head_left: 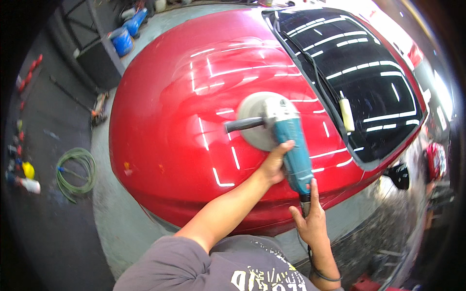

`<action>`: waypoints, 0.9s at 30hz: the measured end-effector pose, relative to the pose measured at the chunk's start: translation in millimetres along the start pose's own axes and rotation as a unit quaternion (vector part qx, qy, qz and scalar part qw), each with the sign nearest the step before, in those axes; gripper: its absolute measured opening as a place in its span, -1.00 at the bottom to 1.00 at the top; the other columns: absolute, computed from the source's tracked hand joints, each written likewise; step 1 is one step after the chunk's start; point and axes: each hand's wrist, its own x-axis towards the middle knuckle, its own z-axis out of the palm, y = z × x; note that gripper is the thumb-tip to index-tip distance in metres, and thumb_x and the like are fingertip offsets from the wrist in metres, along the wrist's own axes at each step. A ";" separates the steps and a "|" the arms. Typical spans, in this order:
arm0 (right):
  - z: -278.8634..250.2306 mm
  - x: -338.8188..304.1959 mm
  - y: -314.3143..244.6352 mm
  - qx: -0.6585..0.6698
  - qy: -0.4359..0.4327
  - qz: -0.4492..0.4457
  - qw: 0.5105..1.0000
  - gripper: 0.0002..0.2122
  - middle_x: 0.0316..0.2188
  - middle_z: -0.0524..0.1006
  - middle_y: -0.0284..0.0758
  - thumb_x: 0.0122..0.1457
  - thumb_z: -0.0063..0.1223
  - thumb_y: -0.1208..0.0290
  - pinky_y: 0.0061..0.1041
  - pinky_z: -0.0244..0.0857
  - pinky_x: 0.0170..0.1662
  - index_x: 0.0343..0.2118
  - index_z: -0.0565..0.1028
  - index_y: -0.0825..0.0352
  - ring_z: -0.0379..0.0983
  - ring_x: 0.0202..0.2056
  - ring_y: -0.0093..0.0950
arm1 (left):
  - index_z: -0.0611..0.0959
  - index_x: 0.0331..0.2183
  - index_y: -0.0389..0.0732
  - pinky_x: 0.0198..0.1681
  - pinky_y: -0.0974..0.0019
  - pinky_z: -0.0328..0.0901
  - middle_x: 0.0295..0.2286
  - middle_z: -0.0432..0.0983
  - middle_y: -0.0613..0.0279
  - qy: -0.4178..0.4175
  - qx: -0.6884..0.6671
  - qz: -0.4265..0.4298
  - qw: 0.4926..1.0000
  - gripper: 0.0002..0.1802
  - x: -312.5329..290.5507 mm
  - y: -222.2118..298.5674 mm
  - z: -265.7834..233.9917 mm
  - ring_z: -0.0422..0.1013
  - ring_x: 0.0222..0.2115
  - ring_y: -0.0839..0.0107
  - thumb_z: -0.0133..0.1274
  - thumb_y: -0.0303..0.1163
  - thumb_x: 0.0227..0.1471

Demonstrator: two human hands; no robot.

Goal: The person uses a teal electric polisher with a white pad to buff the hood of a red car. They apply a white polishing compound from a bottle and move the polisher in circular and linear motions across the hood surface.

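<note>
A teal and silver car polisher [295, 150] lies across the red car hood [160, 121]. Its round pale pad [248, 105] is over the hood's middle; I cannot tell whether it presses on the paint. From the polisher's head a black side handle [244, 124] sticks out to the left, with no hand on it. My left hand [276, 164] is closed around the teal body. Against the tool's rear end lies my right hand [313, 213], index finger stretched along it and thumb apart. The power cord [309, 252] runs down past my right wrist.
A pale bottle [345, 114] stands at the base of the dark windshield [364, 72], near the wiper [310, 63]. The side mirror [399, 175] juts out at right. A coiled green hose [76, 174] hangs by the left wall. Behind it is a blue drum [121, 41].
</note>
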 end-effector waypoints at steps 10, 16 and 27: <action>-14.4 27.0 26.1 -0.037 0.004 0.074 0.997 -0.06 -0.08 0.66 0.19 0.31 0.24 0.59 -0.18 0.53 -0.07 0.62 -0.09 0.02 0.71 -0.12 0.06 | 0.51 0.15 -0.16 -0.03 0.03 0.57 -0.11 0.58 0.23 0.094 0.064 0.052 0.992 -0.37 30.0 1.4 48.7 0.57 -0.10 0.34 0.35 -0.06 0.22; 29.5 59.1 -8.2 -0.025 -0.081 -0.032 0.996 -0.08 0.01 0.63 0.24 0.28 0.27 0.57 -0.11 0.53 0.01 0.60 -0.04 0.13 0.65 0.04 0.15 | 0.59 0.00 -0.15 -0.11 0.18 0.53 -0.21 0.59 0.27 0.181 0.044 0.232 0.955 -0.53 -36.9 57.1 14.9 0.57 -0.21 0.43 0.41 -0.22 0.15; 38.6 62.2 -28.6 -0.076 -0.136 -0.132 0.979 -0.15 -0.02 0.63 0.07 0.26 0.36 0.46 -0.05 0.56 -0.10 0.55 0.12 0.22 0.67 -0.12 0.12 | 0.46 0.15 -0.05 0.06 0.13 0.49 -0.07 0.50 0.31 0.195 -0.013 0.295 0.935 -0.43 -102.0 66.5 -2.3 0.50 -0.05 0.41 0.37 -0.22 0.23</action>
